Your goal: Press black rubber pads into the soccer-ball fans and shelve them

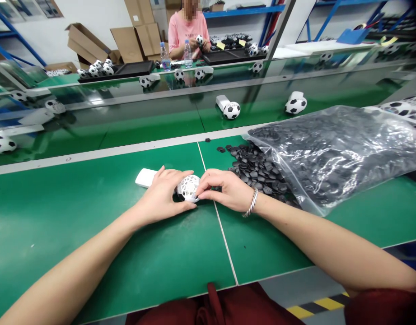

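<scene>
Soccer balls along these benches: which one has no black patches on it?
The white openwork ball cupped between the left hand and right hand. Others, like the soccer ball on the next bench, show black patches.

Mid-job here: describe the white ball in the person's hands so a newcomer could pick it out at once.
On the green workbench, find the clear plastic bag spilling black pieces. Just left of that pile, the person's left hand and right hand cup a white lattice ball. Its open shell sets it apart from the black-and-white soccer balls beyond.
</scene>
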`<state>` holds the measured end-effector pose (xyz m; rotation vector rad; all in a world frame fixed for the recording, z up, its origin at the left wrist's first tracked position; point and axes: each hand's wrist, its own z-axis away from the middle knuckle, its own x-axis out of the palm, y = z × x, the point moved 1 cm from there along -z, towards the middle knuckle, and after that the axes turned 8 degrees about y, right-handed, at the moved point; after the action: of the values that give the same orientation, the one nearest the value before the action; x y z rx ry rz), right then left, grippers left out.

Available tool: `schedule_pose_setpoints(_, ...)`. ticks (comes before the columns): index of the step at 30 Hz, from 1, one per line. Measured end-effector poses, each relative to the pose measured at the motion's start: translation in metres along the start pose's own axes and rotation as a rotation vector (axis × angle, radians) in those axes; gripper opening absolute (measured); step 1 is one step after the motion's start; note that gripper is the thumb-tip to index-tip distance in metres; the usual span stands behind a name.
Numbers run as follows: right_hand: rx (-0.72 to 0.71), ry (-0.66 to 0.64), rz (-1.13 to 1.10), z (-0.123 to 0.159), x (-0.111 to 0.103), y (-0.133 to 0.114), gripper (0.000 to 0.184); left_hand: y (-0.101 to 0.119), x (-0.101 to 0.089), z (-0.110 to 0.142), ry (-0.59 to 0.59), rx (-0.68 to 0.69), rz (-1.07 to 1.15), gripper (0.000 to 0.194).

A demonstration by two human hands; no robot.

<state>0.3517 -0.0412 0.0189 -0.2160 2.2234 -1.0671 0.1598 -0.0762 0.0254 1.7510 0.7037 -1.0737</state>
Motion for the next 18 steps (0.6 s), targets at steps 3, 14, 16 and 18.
schedule_pose_setpoints(3,0.04,0.003,-0.01,0.001,0.003,0.002,0.002,0.001,0.001,0.001,0.016,0.0,0.004,0.072)
schedule_pose_setpoints(14,0.243,0.053,-0.07,0.002,0.01,0.01,0.042,0.008,0.005,0.0,0.075,-0.062,-0.019,0.059)
schedule_pose_setpoints(16,0.274,0.019,-0.193,0.003,0.013,0.012,0.047,0.01,0.006,0.0,0.089,-0.065,0.003,0.055)
schedule_pose_setpoints(18,0.281,0.027,-0.247,0.004,0.015,0.012,0.044,0.01,0.006,0.0,0.104,-0.062,0.035,0.052)
